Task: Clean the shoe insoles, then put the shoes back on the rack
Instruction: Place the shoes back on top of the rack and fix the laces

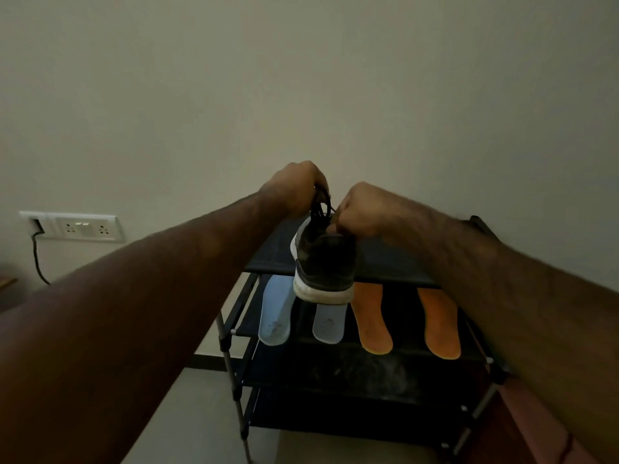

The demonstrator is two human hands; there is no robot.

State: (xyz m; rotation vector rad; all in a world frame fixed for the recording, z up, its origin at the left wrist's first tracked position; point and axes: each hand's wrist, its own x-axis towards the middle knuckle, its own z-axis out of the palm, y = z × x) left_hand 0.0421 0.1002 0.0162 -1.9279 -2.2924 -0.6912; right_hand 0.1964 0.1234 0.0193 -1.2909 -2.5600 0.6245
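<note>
Plain pale wall (301,78): fills the upper frame, 9 through 3 o'clock.

Black metal-frame rack w/ dark fabric shelves (268,252): at 5 o'clock of centre, against the wall, several tiers in view.

Dark fabric shoe w/ thick white sole (325,262): at 6 o'clock just below centre, held up in front of the rack's top shelf. Sole shows along its 9 and 6 o'clock edges. Can't tell if it touches the shelf.

2 orange foam insoles (371,319) (440,324): on the 2nd tier, at 4 to 5 o'clock of the shoe, side by side, apart.

2 pale blue-white insoles (274,313) (328,324): same tier, at 6 to 7 o'clock of the shoe; the nearer one is partly hidden behind the sole.

L hand (294,192): at 11 o'clock of the shoe, fingers curled, grasping the black laces (321,209).

R hand (358,212): at 1 o'clock of the shoe, clenched on the shoe's top edge.

White wall switch plate (72,226): at 9 o'clock, w/ a dark cable (38,259) hanging from its left end.
</note>
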